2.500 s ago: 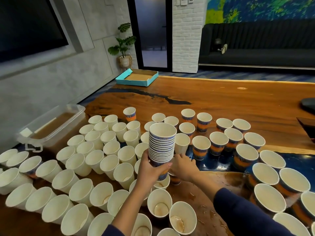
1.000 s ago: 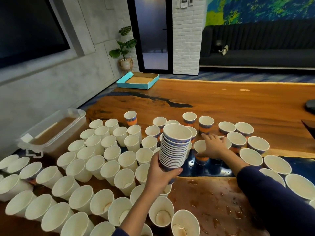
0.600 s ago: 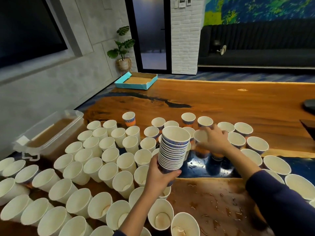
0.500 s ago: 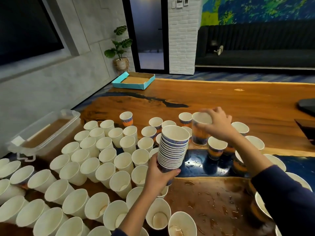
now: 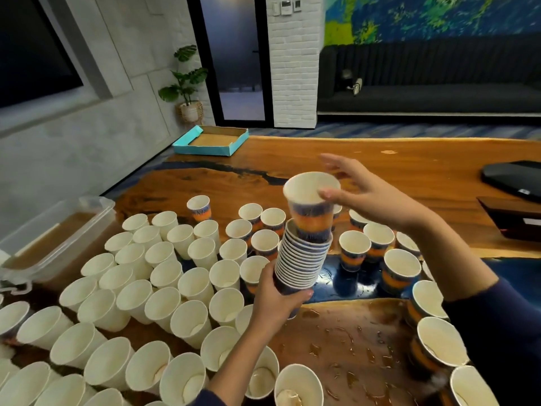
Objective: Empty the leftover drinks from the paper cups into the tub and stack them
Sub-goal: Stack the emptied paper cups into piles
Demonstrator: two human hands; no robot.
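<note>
We're gripping the stack (image 5: 298, 263) low with the left hand (image 5: 276, 300), just above the wet table (image 5: 351, 341). Top cup (image 5: 311, 206) is sitting half-nested in the stack — right hand (image 5: 360, 194) is opening off its rim. We're pressing it straight down, stack upright. Tub (image 5: 58, 235) is sitting far left of the stack; we can't tell which cups are hiding dregs.

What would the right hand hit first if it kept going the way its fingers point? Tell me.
The right hand points left and away over the top cup. Beyond the fingertips the way looks free; farther on lies the teal box, though depth is unclear.
</note>
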